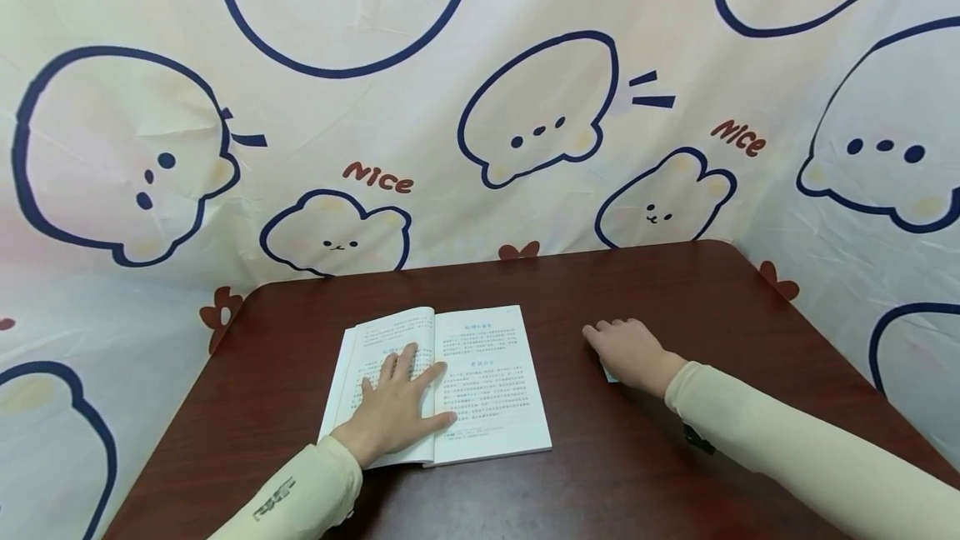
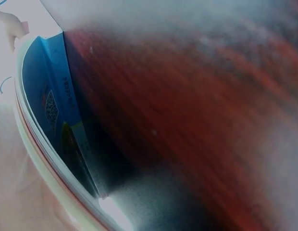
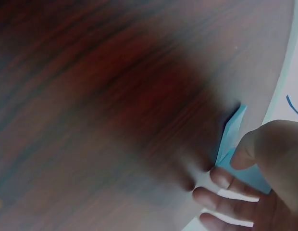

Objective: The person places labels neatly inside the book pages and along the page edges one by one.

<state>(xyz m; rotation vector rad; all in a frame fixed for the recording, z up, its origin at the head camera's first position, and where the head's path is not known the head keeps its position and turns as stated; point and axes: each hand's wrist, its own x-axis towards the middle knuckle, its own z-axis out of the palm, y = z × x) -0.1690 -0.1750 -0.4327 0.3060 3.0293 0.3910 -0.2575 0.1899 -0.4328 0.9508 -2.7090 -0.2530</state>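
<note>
An open book (image 1: 487, 390) with printed pages lies on the dark wooden table. My left hand (image 1: 393, 407) rests on its left page with the fingers spread, the thumb reaching over the fold. In the left wrist view, the book's blue cover (image 2: 55, 82) shows from the side, curving at the spine. To the right of the book, my right hand (image 1: 630, 352) is low over the tabletop. Its thumb and curled fingers pinch a thin light blue card (image 3: 230, 132), seen best in the right wrist view. Most of the card is hidden under the hand in the head view.
The reddish-brown table (image 1: 600, 465) has rounded far corners. A pale cloth backdrop (image 1: 420, 123) with cartoon outlines hangs behind the table and along both sides, close to its edges.
</note>
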